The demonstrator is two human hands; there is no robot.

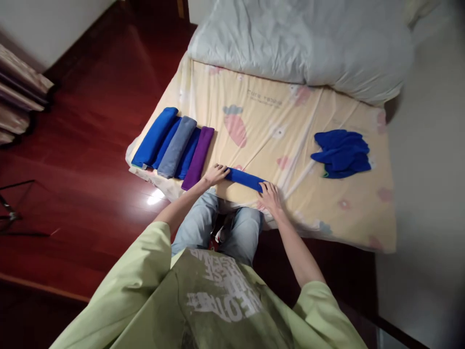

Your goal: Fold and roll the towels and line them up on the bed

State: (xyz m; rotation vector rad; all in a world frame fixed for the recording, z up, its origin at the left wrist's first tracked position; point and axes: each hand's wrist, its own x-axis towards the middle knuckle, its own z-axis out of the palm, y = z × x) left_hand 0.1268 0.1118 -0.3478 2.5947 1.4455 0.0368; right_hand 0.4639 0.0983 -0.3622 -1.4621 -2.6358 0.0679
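Note:
A blue towel (245, 179), folded into a long narrow strip, lies near the front edge of the bed. My left hand (217, 174) grips its left end and my right hand (270, 195) grips its right end, the fingers of both curled over the cloth. Left of my left hand sits a row of folded towels: a purple one (199, 157) nearest, then a grey-blue one (177, 147) among several blue ones (155, 137). Off to the right, a crumpled blue towel (342, 153) rests apart from the others.
The bed (269, 126) has a yellow patterned sheet, with a grey quilt (301, 41) bunched at the far end. Dark red wooden floor (98, 111) lies to the left, with a curtain (22, 92) and a black stand's leg (12, 213). A pale wall (428, 160) borders the right side.

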